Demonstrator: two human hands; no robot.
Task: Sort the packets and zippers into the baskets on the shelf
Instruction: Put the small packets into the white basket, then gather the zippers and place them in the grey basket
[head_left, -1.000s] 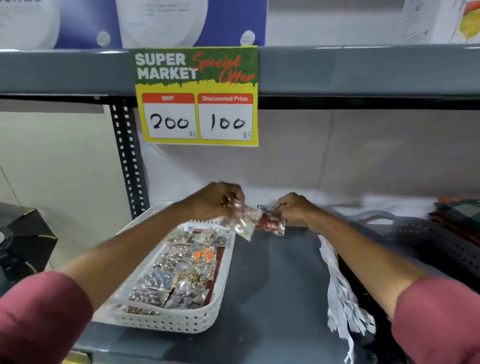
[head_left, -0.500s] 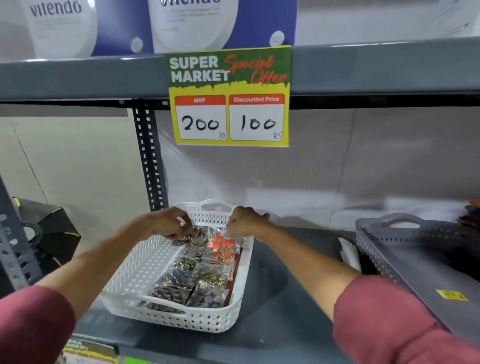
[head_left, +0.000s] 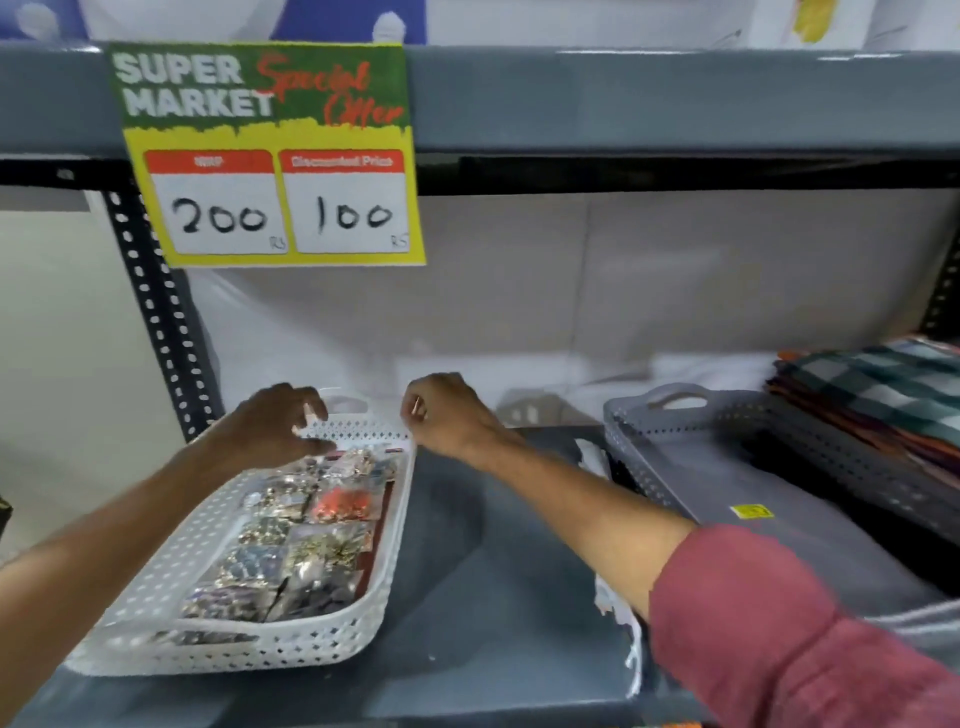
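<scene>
Head view: packets (head_left: 306, 525) below hands (head_left: 363, 421)

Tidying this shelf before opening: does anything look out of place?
Yes. A strip of white papery pieces hangs over the shelf edge, wedged beside the grey perforated plastic basket, in neither basket. The packets lie inside the white perforated plastic basket.

Both arms stretched forward, bare forearms out of red sleeves. Left hand (head_left: 278, 423) palm down, fingers (head_left: 311, 410) spread loosely and curled, holding nothing visible. Right hand (head_left: 447, 413) in a loose fist, knuckles up, wrist bent slightly, apart from the left.
</scene>
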